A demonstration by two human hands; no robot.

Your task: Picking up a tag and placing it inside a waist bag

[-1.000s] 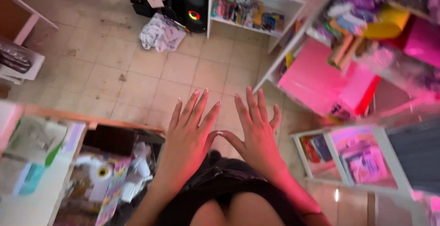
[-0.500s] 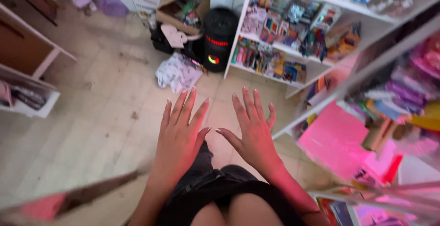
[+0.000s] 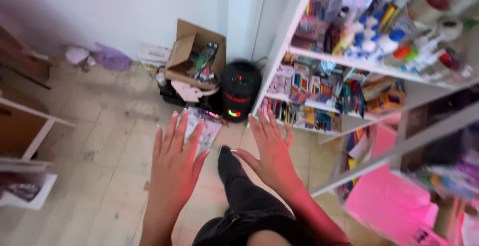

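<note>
Head view looks down on both hands held out flat, palms down, fingers spread, gripping nothing and touching nothing. The left hand (image 3: 174, 159) and right hand (image 3: 272, 151) hang side by side above the tiled floor (image 3: 90, 141), apart from each other, with a dark-trousered leg (image 3: 239, 186) stretched forward between them.

Nearest to the fingertips is a crumpled bag (image 3: 202, 126) lying on the floor, just past the left hand and a little towards the right; the left hand is the closer of the two. Its shape is too blurred to tell a long axis. Beyond it stands a black round speaker (image 3: 240, 96) with lit red bands, upright, roughly ahead between the two hands. To the speaker's left an open cardboard box (image 3: 192, 56) leans against the wall, stuffed with odds and ends.

On the right side white shelves (image 3: 319, 56) run away from the right hand, packed with coloured stationery and bottles. Pink sheets (image 3: 384, 201) lie low at the right. A wooden table edge (image 3: 30, 121) shows at far left.
</note>
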